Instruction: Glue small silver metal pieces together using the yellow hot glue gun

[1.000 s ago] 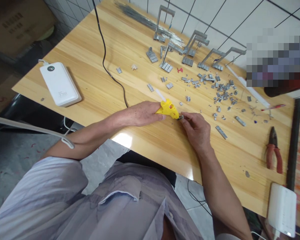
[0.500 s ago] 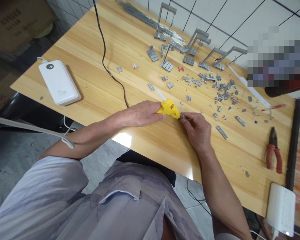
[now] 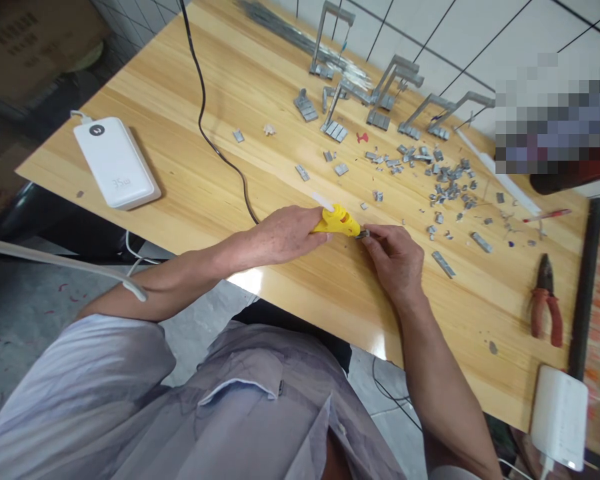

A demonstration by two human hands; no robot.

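My left hand [image 3: 293, 232] is closed around the handle of a yellow hot glue gun [image 3: 341, 221]. A whitish glue stick [image 3: 322, 201] pokes out of its back end, and its nozzle points right. At the nozzle's tip is a small grey piece [image 3: 364, 233], pinched between the thumb and fingers of my right hand [image 3: 395, 257]. That hand rests low over the wooden table. Whether the nozzle touches the piece or sits just beside it, I cannot tell. Several loose grey pieces [image 3: 450, 183] lie beyond my right hand.
Several grey bent-arm stands [image 3: 334, 130] line the back by the tiled wall, near a bundle of thin wires [image 3: 280, 30]. Red-handled pliers [image 3: 546, 300] lie at right. A white power bank [image 3: 116, 163] sits at left, with a black cable [image 3: 215, 147] crossing the table.
The glue gun in my left hand has shifted slightly to the right and tilted flatter, its nozzle closer to the small grey piece. My right hand has hardly moved.
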